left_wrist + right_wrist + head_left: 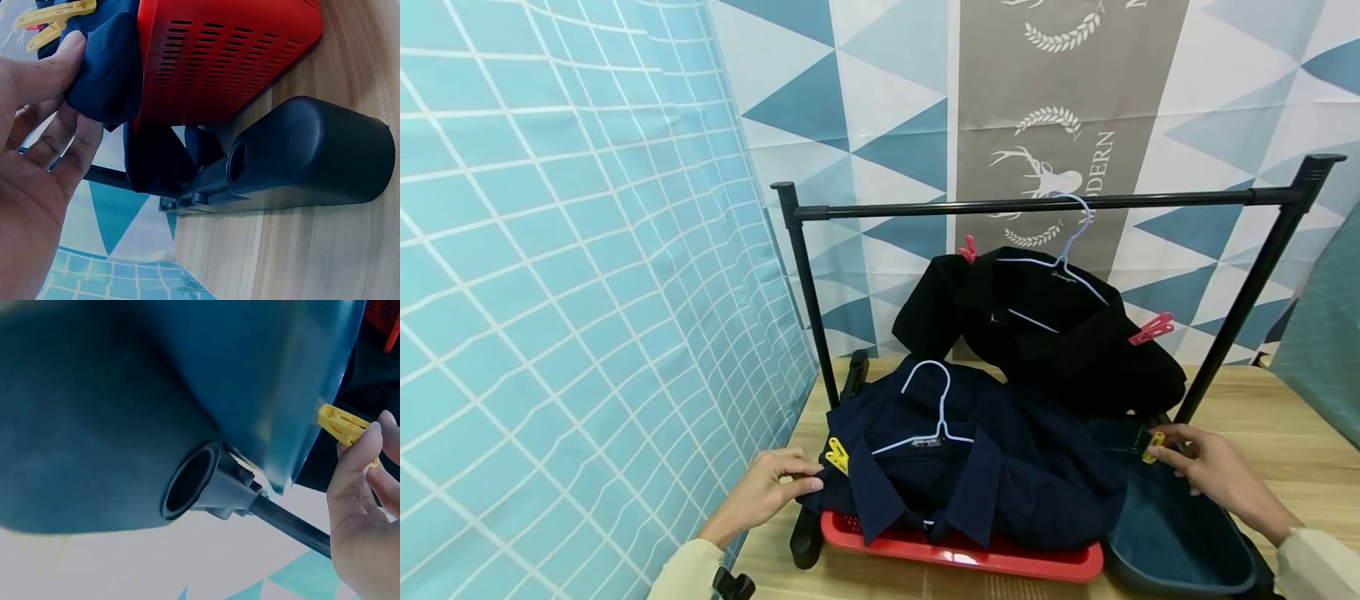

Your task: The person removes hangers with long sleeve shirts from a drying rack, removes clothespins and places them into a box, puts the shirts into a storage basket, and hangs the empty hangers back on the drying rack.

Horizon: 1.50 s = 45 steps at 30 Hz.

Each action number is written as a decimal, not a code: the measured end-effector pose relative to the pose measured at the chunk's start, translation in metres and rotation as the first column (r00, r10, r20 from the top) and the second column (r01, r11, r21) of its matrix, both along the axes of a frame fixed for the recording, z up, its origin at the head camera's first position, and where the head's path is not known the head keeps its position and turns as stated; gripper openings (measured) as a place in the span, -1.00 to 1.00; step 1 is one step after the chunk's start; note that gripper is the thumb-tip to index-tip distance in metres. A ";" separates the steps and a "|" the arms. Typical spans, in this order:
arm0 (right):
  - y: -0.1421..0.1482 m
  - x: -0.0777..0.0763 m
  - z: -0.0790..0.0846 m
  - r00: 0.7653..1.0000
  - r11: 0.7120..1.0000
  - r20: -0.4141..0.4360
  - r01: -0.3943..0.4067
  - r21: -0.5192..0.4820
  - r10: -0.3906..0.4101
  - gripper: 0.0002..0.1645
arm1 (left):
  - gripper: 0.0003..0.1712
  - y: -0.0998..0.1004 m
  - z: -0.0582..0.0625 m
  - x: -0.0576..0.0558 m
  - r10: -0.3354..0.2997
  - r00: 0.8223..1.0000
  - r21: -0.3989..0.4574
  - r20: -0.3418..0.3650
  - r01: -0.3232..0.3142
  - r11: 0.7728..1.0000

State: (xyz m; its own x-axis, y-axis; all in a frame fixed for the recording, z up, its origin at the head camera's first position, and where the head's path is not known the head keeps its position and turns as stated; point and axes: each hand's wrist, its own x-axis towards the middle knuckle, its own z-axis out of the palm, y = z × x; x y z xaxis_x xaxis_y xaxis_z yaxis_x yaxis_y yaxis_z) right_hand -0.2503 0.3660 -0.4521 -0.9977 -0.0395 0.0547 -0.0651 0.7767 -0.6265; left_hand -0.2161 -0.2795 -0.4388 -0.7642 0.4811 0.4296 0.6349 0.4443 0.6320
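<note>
A navy shirt (pixel 1045 467) lies over a red basket (pixel 955 560), with a pale hanger (pixel 942 408) in its collar. At its left shoulder sits a yellow clothespin (pixel 837 456). My left hand (pixel 771 487) pinches the shirt's edge just beside that clothespin; in the left wrist view the thumb presses the dark cloth (pixel 106 69). Over the dark teal basin (pixel 1180 533), my right hand (pixel 1221 475) holds a second yellow clothespin (pixel 344 424) between thumb and fingers. A black shirt (pixel 1067 342) hangs by its hanger from the rack's bar (pixel 925 208).
Two pink clothespins, one on the left (pixel 968 249) and one on the right (pixel 1152 328), grip the black shirt. The rack's black foot (pixel 807 533) stands left of the basket on the wooden table (pixel 1285 408). A blue grid-patterned curtain (pixel 565 250) borders the left side.
</note>
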 end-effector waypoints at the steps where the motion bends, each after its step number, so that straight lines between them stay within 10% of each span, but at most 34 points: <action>1: 0.001 0.000 0.000 1.000 1.000 -0.005 -0.002 0.007 0.003 -0.31 | -0.80 0.001 0.000 -0.001 -0.002 1.000 0.002 -0.001 0.002 1.000; 27: 0.006 -0.007 -0.020 0.983 0.975 -0.119 -0.117 0.188 0.140 -0.63 | -0.80 0.000 -0.002 -0.001 -0.036 0.999 0.023 -0.019 0.036 0.999; 45: -0.002 -0.021 -0.028 0.953 0.900 -0.145 -0.191 0.392 0.266 -0.67 | -0.78 0.002 0.000 0.002 -0.023 0.999 0.023 -0.030 0.023 0.999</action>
